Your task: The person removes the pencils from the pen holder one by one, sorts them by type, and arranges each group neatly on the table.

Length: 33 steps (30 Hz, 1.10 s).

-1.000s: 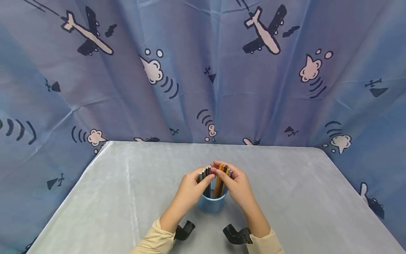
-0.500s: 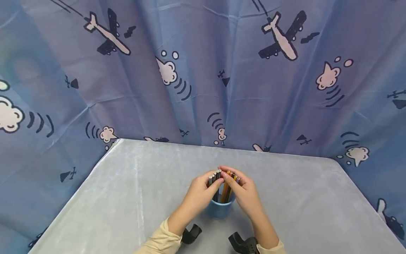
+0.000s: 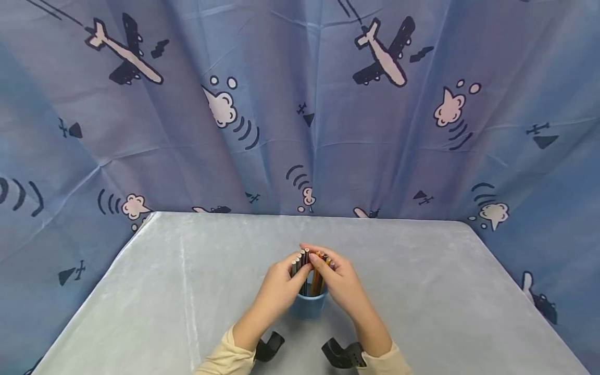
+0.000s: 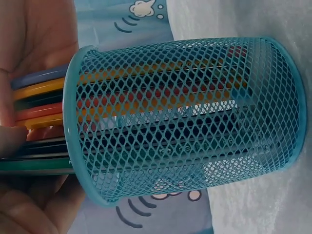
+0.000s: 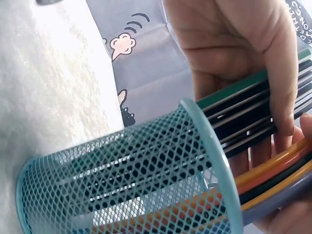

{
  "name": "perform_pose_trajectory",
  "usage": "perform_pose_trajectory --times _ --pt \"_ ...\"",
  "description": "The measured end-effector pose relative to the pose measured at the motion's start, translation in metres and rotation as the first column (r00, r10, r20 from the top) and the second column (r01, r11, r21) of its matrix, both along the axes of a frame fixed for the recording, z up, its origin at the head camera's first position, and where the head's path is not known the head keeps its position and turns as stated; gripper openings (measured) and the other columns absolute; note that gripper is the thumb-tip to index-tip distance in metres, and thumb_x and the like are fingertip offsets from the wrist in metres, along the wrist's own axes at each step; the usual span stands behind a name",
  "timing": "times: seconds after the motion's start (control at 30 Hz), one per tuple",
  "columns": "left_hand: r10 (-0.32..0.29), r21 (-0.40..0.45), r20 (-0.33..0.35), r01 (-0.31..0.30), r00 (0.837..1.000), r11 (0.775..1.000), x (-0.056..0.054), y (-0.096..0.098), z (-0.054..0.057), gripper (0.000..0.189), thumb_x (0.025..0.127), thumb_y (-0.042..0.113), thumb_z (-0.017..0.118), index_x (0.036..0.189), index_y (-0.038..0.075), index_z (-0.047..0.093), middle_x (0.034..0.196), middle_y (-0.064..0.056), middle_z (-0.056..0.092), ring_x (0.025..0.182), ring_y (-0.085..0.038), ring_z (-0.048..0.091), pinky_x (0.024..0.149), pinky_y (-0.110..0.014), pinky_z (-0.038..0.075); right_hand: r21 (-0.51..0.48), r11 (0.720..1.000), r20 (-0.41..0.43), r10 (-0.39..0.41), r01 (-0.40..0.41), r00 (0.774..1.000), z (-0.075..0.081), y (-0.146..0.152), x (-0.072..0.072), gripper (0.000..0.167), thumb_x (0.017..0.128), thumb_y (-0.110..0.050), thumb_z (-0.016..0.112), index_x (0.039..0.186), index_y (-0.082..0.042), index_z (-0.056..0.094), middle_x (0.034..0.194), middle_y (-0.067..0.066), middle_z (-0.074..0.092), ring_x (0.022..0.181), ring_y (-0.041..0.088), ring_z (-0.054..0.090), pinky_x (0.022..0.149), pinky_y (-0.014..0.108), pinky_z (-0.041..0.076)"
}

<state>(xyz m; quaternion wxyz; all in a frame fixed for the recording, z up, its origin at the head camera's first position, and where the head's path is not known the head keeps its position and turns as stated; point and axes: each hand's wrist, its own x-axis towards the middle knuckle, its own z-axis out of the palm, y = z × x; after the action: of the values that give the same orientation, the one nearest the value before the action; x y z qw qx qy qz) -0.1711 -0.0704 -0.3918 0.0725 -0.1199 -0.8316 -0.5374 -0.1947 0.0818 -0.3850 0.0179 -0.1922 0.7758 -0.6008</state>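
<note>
A blue mesh pencil cup [image 3: 307, 307] stands upright on the table, with several pencils in it. The left hand [image 3: 275, 285] grips a row of dark and green pencils [image 5: 243, 105] by their upper parts, thumb across the front. On the other side of the cup, the right hand [image 3: 344, 286] holds a row of yellow, orange, black and purple pencils [image 4: 41, 97]. Both hands are just above the cup's rim [image 4: 73, 122], their fingertips close together. The lower ends of both bunches are inside the cup, seen through its mesh. Fingers behind the pencils are partly hidden.
A grey-white cloth covers the table [image 3: 140, 291]. Behind it hangs a blue curtain [image 3: 272, 156] printed with airplanes and clouds. Black wrist mounts [image 3: 269, 346] sit at both wrists, near the beige sleeves.
The head view has swung right and back again. Both hands keep their hold on the two bunches, and the bunches stand slightly closer together at the top. The cup stays under them.
</note>
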Motion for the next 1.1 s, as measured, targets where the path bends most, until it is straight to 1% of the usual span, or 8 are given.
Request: perform_pose_trajectory --times 0.17,0.43,0.6,0.7,0.77,0.9,0.97,1.1 --pt "0.005 -0.021 0.001 -0.005 1.0 1.0 -0.002 -0.003 -0.002 0.026 0.102 0.023 0.057 0.119 0.006 0.067 0.114 -0.014 0.073 0.102 -0.025 0.07 0.079 -0.036 0.059 -0.031 0.999 0.023 0.016 -0.015 1.0 -0.003 -0.003 -0.002 0.033 0.104 -0.025 0.053 0.13 -0.01 0.065 0.136 0.006 0.064 0.131 0.022 0.055 0.101 0.019 0.047" --pt "0.011 -0.008 0.024 -0.01 1.0 1.0 -0.004 -0.008 0.003 0.025 0.1 0.029 0.06 0.114 0.011 0.07 0.112 -0.009 0.074 0.101 -0.022 0.07 0.079 -0.035 0.059 -0.073 0.996 0.067 0.054 -0.049 0.996 0.0 0.001 -0.007 0.036 0.101 -0.02 0.058 0.133 -0.005 0.063 0.139 0.012 0.061 0.121 0.0 0.058 0.098 0.017 0.048" --pt "0.035 0.024 0.036 -0.036 0.999 0.999 -0.004 -0.006 0.004 0.028 0.098 0.028 0.064 0.116 0.008 0.07 0.113 -0.011 0.074 0.099 -0.022 0.069 0.079 -0.036 0.059 -0.061 0.998 0.092 0.03 -0.025 0.995 0.0 0.007 -0.006 0.037 0.1 -0.019 0.06 0.133 -0.003 0.062 0.134 0.015 0.064 0.113 -0.003 0.061 0.095 0.016 0.049" --pt "0.023 0.045 0.051 -0.025 0.998 0.999 -0.005 -0.003 0.002 0.029 0.097 0.028 0.065 0.117 0.007 0.07 0.114 -0.013 0.073 0.1 -0.023 0.069 0.079 -0.035 0.06 -0.038 0.999 0.111 -0.029 0.034 0.993 -0.001 0.011 -0.004 0.035 0.099 -0.018 0.062 0.131 -0.003 0.064 0.131 0.014 0.066 0.11 -0.001 0.063 0.094 0.018 0.05" --pt "0.031 0.042 0.056 -0.034 0.998 0.999 -0.005 -0.002 0.002 0.03 0.097 0.029 0.065 0.116 0.007 0.07 0.114 -0.013 0.073 0.1 -0.023 0.069 0.08 -0.035 0.06 -0.027 0.997 0.123 -0.065 0.069 0.99 -0.001 0.013 -0.003 0.034 0.098 -0.019 0.063 0.129 -0.005 0.066 0.131 0.011 0.067 0.113 0.005 0.064 0.097 0.023 0.051" --pt "0.091 0.007 0.041 -0.091 0.995 0.996 -0.004 -0.007 0.005 0.026 0.095 0.029 0.068 0.109 0.008 0.073 0.108 -0.011 0.075 0.095 -0.021 0.07 0.078 -0.037 0.06 -0.016 0.997 0.114 -0.069 0.071 0.991 0.0 0.009 -0.006 0.037 0.097 -0.026 0.064 0.129 -0.007 0.066 0.131 0.009 0.067 0.122 0.019 0.063 0.105 0.039 0.05" --pt "0.105 -0.024 0.031 -0.104 0.994 0.994 -0.003 -0.011 0.006 0.024 0.095 0.029 0.067 0.106 0.008 0.073 0.105 -0.01 0.075 0.093 -0.02 0.069 0.077 -0.036 0.059 -0.011 0.998 0.1 -0.068 0.069 0.993 0.0 0.007 -0.006 0.037 0.097 -0.026 0.065 0.129 -0.007 0.067 0.131 0.01 0.067 0.123 0.023 0.063 0.106 0.043 0.049" --pt "0.061 -0.063 0.035 -0.059 0.998 0.996 -0.002 -0.015 0.008 0.026 0.098 0.03 0.064 0.111 0.009 0.072 0.108 -0.01 0.075 0.095 -0.02 0.069 0.079 -0.036 0.059 0.009 0.998 0.084 -0.068 0.067 0.994 0.0 0.005 -0.006 0.033 0.097 -0.021 0.065 0.126 -0.006 0.068 0.124 0.01 0.071 0.122 0.024 0.064 0.104 0.043 0.05"
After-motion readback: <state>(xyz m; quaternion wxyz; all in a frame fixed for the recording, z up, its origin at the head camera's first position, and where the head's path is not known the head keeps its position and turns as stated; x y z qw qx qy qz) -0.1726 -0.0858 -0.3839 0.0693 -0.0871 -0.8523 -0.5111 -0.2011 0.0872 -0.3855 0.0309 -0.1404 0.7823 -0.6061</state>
